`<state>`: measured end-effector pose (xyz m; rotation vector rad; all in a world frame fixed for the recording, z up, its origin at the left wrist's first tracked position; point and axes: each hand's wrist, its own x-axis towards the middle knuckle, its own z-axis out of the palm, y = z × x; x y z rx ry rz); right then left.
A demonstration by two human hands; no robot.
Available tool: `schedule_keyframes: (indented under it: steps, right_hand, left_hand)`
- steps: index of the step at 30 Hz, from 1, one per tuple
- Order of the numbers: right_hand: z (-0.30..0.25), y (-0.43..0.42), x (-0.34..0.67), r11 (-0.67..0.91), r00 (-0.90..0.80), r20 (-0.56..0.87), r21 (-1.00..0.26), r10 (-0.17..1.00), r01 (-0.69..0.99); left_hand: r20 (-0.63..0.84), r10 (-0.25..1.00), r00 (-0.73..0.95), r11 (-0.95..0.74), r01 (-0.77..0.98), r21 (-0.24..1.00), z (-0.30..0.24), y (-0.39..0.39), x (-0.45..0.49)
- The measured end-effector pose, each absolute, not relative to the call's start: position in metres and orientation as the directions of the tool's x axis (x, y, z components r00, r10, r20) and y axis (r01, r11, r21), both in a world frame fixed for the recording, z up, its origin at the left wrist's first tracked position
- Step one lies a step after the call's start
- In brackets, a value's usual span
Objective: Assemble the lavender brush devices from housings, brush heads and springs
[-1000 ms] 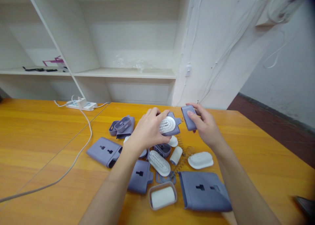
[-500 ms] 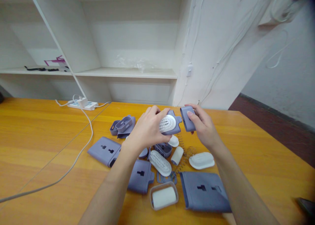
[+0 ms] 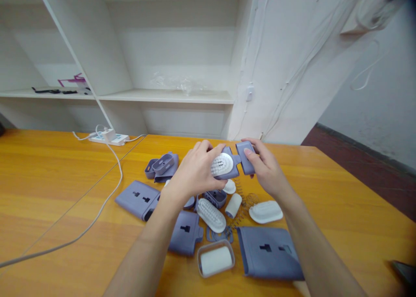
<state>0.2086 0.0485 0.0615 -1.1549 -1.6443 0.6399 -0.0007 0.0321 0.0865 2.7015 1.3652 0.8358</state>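
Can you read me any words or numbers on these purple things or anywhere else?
No words or numbers can be read anywhere.
Brush piece in the left hand, purple cap in the right hand: no print.
Purple case on the table: only cut-out slots.
White power strip: too small and blurred to tell.

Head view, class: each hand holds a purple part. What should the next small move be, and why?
Probably press the small purple cap in the right hand straight onto the narrow end of the brush piece held by the left hand. The two parts already touch there, roughly in line, and both are held clear of the table.
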Motion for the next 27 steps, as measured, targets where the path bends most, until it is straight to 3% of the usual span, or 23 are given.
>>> schedule_keyframes:
  steps: [12, 18, 27]
  right_hand:
    - [0.063, 0.045, 0.199, 0.472, -0.074, 0.488, -0.777, 0.869, 0.417]
    - [0.070, 0.043, 0.201, 0.377, 0.008, 0.400, -0.870, 0.916, 0.317]
    - [0.074, 0.042, 0.207, 0.308, -0.088, 0.295, -0.914, 0.951, 0.263]
  left_hand:
    - [0.455, 0.749, 0.481, -0.615, 0.760, 0.210, 0.086, 0.032, 0.004]
    - [0.482, 0.745, 0.461, -0.612, 0.760, 0.219, 0.087, 0.032, 0.003]
    - [0.469, 0.734, 0.491, -0.632, 0.747, 0.207, 0.086, 0.032, 0.002]
